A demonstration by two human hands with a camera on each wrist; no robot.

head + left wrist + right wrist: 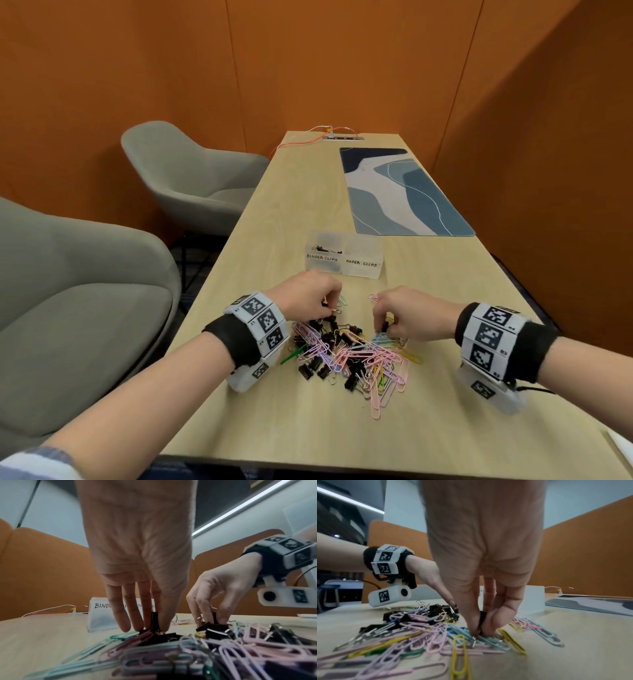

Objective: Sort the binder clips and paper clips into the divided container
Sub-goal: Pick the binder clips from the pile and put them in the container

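Both hands are working the mixed pile [349, 346] on the desk [445, 291], near the container [344, 255]. The left hand [308, 296] is pinching a binder clip [154, 620]; the right hand [411, 313] is pinching another [482, 616]. Light, stiff, likely snagging on paper clips [436, 639]; best gripped by the black bodies.
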